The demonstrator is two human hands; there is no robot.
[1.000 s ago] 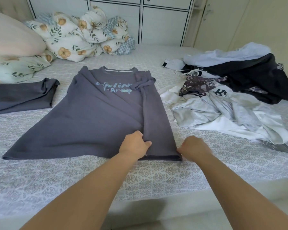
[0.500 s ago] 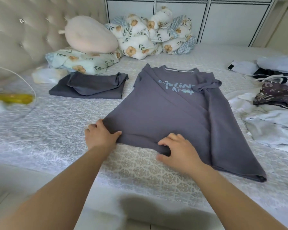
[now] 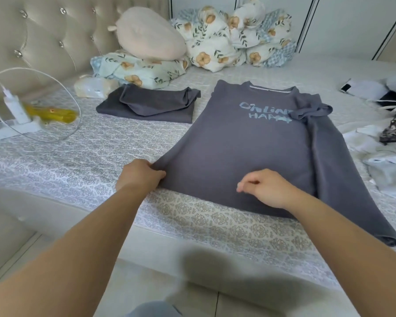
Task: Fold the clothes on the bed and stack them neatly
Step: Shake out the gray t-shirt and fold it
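Head cam, left hand (image 3: 139, 176) pinching grey printed cotton T-shirt (image 3: 245, 143) hem corner at 9 o'clock, right hand (image 3: 266, 188) loosely curled, holding nothing, resting on hem

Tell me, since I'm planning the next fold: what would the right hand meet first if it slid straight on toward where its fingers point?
Probably the left hand, which grips the grey shirt's hem corner; the right hand points leftward along the hem.

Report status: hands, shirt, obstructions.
Left hand pinching grey shirt bottom-left corner. Right hand on hem, loosely curled, grip unclear. Right side folded in. Nothing blocking.
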